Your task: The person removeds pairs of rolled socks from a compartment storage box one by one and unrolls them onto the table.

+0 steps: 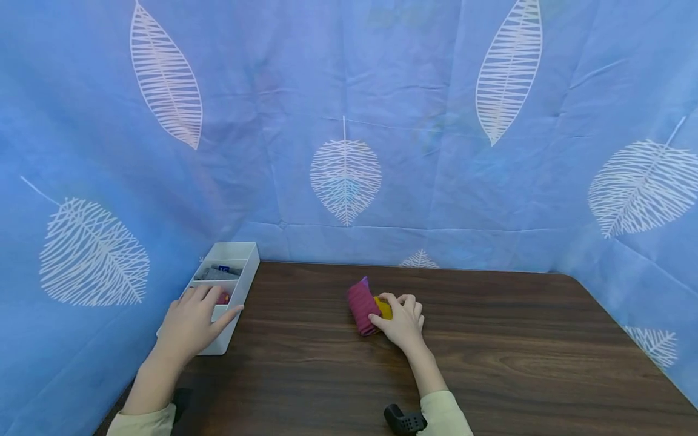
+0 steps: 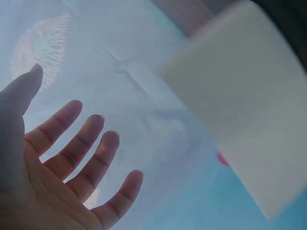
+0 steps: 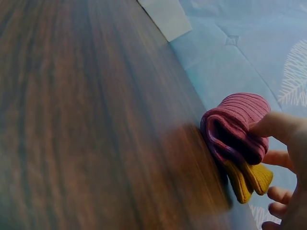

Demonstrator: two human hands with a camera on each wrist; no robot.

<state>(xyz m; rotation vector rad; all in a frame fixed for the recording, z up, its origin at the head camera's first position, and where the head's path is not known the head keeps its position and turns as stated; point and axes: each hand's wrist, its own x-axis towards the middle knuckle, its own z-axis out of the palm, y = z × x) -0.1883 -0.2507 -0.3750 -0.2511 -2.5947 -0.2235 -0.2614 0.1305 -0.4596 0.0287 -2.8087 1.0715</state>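
Observation:
A folded pair of socks (image 1: 364, 306), ribbed maroon with mustard-yellow ends, lies on the brown table. My right hand (image 1: 402, 321) holds it from the right side, the thumb against the maroon fabric and the fingers by the yellow part. In the right wrist view the folded socks (image 3: 237, 127) show their rolled layers, with the thumb pressing the maroon side. Over the near part of a white divided box (image 1: 244, 289), my left hand (image 1: 191, 321) hovers with spread fingers and holds nothing. The left wrist view shows its palm and loosely bent fingers beside the box's pale wall (image 2: 240, 105).
Inside the box are a grey folded item (image 1: 218, 274) with a dark blue label and a red item (image 1: 223, 298) partly behind the left hand. A blue leaf-patterned cloth (image 1: 283, 151) hangs behind and beside the wooden table (image 1: 518, 351).

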